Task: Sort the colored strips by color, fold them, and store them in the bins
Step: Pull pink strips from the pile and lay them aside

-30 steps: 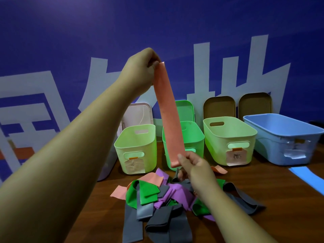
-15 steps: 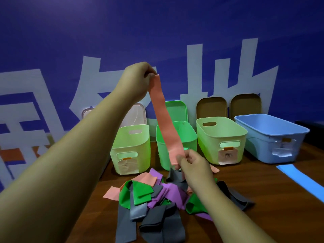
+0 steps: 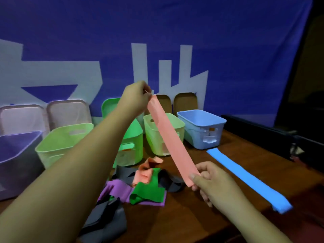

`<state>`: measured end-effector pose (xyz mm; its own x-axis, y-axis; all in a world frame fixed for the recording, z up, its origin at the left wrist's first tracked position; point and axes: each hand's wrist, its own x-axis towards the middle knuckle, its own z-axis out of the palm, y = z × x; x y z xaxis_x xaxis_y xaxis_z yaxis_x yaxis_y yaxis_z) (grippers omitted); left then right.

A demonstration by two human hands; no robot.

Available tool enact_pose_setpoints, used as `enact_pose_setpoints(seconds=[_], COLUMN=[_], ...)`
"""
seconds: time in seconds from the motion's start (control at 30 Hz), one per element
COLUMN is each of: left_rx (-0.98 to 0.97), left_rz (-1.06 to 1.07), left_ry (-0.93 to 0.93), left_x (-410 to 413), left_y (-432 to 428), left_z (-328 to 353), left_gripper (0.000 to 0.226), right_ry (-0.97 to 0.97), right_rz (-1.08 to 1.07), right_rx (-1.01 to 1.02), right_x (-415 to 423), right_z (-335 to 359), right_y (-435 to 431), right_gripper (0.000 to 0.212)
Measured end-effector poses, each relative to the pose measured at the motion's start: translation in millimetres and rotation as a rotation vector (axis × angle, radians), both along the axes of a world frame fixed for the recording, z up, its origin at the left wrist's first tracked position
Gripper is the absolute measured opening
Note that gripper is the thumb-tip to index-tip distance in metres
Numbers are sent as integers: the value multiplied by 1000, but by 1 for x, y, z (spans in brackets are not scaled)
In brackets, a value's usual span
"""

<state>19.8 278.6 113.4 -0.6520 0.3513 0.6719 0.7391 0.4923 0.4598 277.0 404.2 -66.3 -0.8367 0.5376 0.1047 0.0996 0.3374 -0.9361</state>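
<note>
Wooden table [image 3: 201,213]: bins [image 3: 201,127], strips [image 3: 140,188].

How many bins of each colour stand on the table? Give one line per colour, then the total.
Purple bin: 1
Pale green bins: 2
Bright green bin: 1
Blue bin: 1
Total: 5

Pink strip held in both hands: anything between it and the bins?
Nothing visible. The left hand and right hand pinch the pink strip by its ends, holding it in the air in front of the bins, whose tops are open. The pile lies below it, out of the way.
</note>
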Motion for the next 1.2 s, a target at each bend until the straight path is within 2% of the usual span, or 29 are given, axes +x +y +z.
enact_pose_setpoints(seconds=[0.17,0.33,0.57,0.87,1.03,1.2], left_rx=[-131,-197,-359,-546,-585,-693], left_rz=[-21,-31,-3,29,28,67], left_ry=[-29,-43,-50,-106,-67,14], left_x=[22,35,35,27,24,26], left_y=[56,89,102,100,101,106], left_z=[-56,-104,-137,-200,-212,-217], left_gripper=[9,5,5,4,17,43], right_ry=[-72,-135,-208,-234,-221,-267], right_rz=[-109,-119,-67,-63,-77,-111], right_rx=[-22,-34,-29,-12,19,132], right_x=[61,96,109,105,104,106], right_z=[-12,-22,-24,-36,-37,-38], right_y=[32,46,48,43,40,37], right_gripper=[16,12,18,14,13,26])
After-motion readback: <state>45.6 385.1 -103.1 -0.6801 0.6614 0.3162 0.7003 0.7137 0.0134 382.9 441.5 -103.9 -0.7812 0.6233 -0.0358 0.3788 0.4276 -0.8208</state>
